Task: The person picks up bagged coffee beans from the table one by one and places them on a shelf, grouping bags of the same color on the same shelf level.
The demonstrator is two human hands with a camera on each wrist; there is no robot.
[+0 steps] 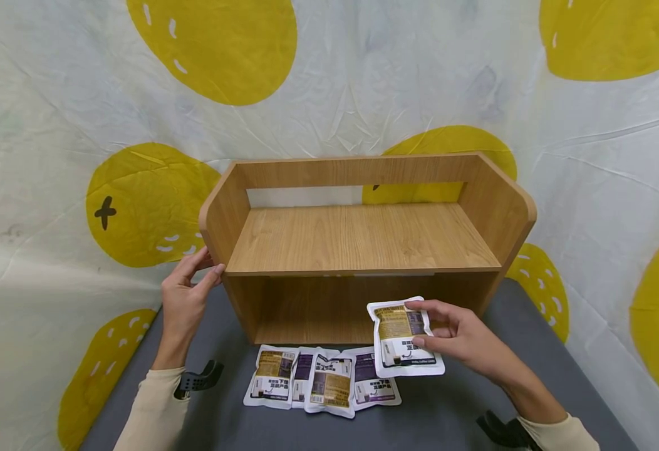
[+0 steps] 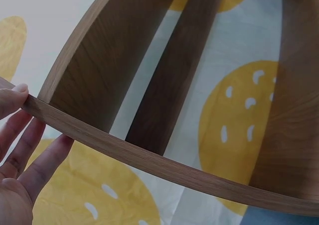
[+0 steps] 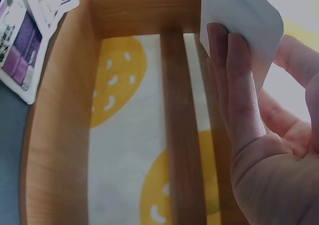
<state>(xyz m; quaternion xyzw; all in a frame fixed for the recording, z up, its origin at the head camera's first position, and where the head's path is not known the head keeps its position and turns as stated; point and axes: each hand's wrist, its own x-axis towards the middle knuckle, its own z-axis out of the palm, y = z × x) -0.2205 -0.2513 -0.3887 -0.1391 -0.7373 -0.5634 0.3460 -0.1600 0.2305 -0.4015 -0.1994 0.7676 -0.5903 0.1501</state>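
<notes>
My right hand (image 1: 459, 335) pinches a white-edged pouch (image 1: 401, 338) with a gold, purple and white label, raised before the lower opening of a two-tier wooden shelf (image 1: 363, 238). The pouch's plain white back (image 3: 244, 26) shows in the right wrist view, my fingers lying along it. At the shelf's left side, my left hand (image 1: 187, 300) grips the panel edge (image 2: 124, 153), thumb on the front and fingers on the outer face. Several similar pouches overlap in front of the shelf, among them a gold-labelled one (image 1: 329, 383) and a purple-labelled one (image 1: 373, 379).
The shelf stands on a dark grey table (image 1: 284, 432). A white cloth (image 1: 329, 75) printed with yellow shapes hangs behind and at both sides. Black straps with cameras (image 1: 200, 378) sit on both wrists. The shelf's lower tier (image 1: 318, 307) opens toward me.
</notes>
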